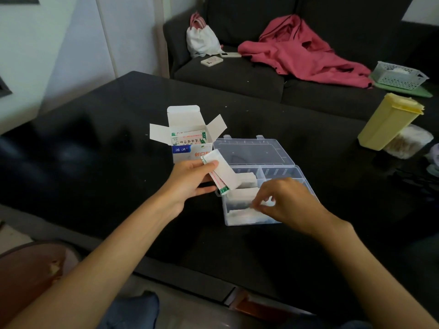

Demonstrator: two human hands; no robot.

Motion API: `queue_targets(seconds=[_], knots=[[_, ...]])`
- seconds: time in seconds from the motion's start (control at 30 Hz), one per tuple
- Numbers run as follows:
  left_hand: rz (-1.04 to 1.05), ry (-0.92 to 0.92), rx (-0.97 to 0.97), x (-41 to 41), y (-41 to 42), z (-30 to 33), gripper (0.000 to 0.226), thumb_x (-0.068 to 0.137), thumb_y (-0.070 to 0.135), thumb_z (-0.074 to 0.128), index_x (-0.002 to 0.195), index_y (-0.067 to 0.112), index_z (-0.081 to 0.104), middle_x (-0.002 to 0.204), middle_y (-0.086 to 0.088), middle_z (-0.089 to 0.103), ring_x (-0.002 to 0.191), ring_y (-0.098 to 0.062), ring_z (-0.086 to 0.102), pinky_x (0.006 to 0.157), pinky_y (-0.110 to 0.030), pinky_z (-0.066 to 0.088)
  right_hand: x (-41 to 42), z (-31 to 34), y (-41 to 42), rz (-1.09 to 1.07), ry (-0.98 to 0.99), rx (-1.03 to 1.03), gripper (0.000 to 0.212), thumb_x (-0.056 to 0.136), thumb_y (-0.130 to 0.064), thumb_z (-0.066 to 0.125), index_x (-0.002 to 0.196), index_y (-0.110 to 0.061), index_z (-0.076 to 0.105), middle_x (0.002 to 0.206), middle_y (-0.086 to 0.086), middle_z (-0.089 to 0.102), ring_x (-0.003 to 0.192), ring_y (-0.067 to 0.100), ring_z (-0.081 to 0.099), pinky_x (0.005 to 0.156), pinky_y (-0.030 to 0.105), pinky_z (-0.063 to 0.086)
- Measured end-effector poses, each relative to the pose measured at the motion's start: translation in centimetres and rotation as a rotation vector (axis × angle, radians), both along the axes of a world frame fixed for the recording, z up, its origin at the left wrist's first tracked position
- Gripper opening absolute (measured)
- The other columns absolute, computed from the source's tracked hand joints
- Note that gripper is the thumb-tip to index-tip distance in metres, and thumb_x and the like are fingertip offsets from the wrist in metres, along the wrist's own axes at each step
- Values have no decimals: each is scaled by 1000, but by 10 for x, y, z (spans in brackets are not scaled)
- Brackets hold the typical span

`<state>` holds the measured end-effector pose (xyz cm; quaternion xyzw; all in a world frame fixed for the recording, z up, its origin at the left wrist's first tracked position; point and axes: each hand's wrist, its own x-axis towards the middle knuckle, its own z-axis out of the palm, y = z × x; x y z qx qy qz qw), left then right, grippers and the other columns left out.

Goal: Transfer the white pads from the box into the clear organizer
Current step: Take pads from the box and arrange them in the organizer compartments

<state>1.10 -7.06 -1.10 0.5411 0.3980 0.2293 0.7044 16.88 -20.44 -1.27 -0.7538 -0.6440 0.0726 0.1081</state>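
The left hand (190,179) grips a stack of white pads (221,172), long axis slanting down toward the clear organizer (251,223) just right of it. The right hand (287,203) pinches a pad inside it; the open box (187,136) stands behind.

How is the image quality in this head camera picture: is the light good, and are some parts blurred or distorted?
Head view: the light is dim and soft; the glossy black table shows faint smeared reflections at its left. The right hand over the clear plastic organizer looks slightly motion-blurred, while the left hand holding white pads is sharper. Straight edges bend near the borders, a wide-angle effect.
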Motion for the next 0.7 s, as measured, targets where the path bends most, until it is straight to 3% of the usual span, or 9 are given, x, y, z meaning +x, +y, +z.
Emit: queue_targets(seconds=[0.1,0.2,0.3,0.37,0.5,0.7], knots=[[-6,1,15,-1,-1,-1,9,92,17,58,97,20,65,94,-1,70,90,-11,66,71,-27,57,2,-3,2,-53,119,-169,28,90,-11,55,103,-30,71,123,-3,58,111,11,49,97,25,38],[-14,-18,19,0,-3,-3,8,91,16,60,92,19,67,92,1,71,87,-10,68,68,-25,58,7,1,3,-91,363,-114,36,90,-1,49,97,-30,70,111,-10,64,102,3,54,98,25,42],[-35,-30,19,7,-14,-6,5,87,16,64,90,17,69,87,2,73,79,-8,70,65,-22,58,3,6,6,-263,704,122,9,88,-27,60,96,-30,63,94,-14,68,85,1,64,75,18,53],[-40,-36,27,13,-22,-8,8,85,17,67,92,16,69,85,2,73,75,-6,70,64,-20,57,-4,7,9,-342,840,195,14,80,-37,65,89,-26,64,78,-14,68,69,0,67,57,13,52],[-49,-55,-20,21,-28,-9,12,81,18,71,93,18,70,83,1,74,75,-6,71,65,-20,57,-8,5,9,-436,960,229,10,77,-23,72,85,-19,68,71,-11,67,62,-3,66,49,9,48],[-135,-42,-43,15,-20,-7,6,87,17,65,89,19,70,82,1,75,80,-9,71,67,-21,58,-4,3,8,-472,1006,204,7,82,-26,66,89,-24,67,80,-9,66,69,6,65,51,14,51]])
